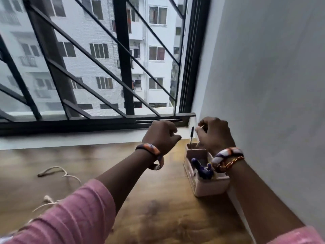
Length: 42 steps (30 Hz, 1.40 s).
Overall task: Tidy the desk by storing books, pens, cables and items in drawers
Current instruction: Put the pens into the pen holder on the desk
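Note:
A pale pink desk organiser (208, 188) stands on the wooden desk (154, 217) against the right wall. A dark pen (192, 133) stands upright in its back compartment, and a purple item (204, 170) lies in the front one. My right hand (215, 134) hovers over the organiser with its fingers curled, pinching something thin that barely shows. My left hand (161, 135) is raised just left of the pen, curled into a fist with nothing visible in it. A white cable (58, 173) lies loose on the desk at the left.
A window with black bars (123, 67) runs along the desk's far edge above a white sill (70, 138). A grey wall (272, 103) closes the right side. A second stretch of white cable with a plug (47, 199) lies near my left sleeve.

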Each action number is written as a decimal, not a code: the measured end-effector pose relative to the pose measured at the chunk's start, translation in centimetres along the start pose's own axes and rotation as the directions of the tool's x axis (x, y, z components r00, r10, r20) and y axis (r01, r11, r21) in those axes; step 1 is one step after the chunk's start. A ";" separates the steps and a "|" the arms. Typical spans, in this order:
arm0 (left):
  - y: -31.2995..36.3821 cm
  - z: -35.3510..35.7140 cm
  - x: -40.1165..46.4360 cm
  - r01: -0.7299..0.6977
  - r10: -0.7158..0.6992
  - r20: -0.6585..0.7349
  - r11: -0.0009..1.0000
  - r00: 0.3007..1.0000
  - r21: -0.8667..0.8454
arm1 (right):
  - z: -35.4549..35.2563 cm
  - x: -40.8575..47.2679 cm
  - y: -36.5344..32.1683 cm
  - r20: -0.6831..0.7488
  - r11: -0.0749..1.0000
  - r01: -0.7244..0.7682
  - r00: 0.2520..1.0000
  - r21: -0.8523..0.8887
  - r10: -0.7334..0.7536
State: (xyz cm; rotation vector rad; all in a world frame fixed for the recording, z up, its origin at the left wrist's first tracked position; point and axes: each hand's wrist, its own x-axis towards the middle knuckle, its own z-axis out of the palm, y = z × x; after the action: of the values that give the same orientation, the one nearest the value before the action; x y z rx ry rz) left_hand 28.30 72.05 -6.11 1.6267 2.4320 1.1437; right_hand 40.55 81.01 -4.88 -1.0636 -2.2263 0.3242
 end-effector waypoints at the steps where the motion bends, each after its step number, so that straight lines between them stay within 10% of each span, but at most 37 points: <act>1: -0.9 -1.2 -0.6 0.010 -0.010 -0.010 1.000 1.000 0.007 | 0.3 -0.2 -1.1 0.008 0.999 0.038 0.999 0.012 -0.038; 14: -20.4 -20.5 -18.0 0.369 -0.367 -0.045 0.916 0.929 0.155 | 13.6 -10.5 -25.6 0.329 0.842 0.396 0.791 0.368 -0.516; 25: -40.4 -38.2 -34.7 0.818 -0.779 -0.253 0.526 0.573 0.234 | 29.0 -21.4 -47.9 0.633 0.675 0.608 0.338 0.418 -0.696; 34: -52.3 -47.9 -42.7 0.925 -0.849 -0.472 0.050 0.237 0.376 | 35.9 -22.4 -53.8 0.747 0.656 0.755 0.434 0.003 -0.503; 42: -53.7 -48.3 -42.0 0.914 -0.816 -0.538 -0.030 0.212 0.405 | 36.8 -22.7 -55.9 0.691 0.799 0.600 0.564 0.033 -0.452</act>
State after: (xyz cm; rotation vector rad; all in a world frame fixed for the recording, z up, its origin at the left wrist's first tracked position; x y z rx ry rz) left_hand -13.44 0.50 -16.73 -0.4722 3.1257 0.0422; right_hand -6.44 29.61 -16.84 -0.2895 -3.1737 0.2233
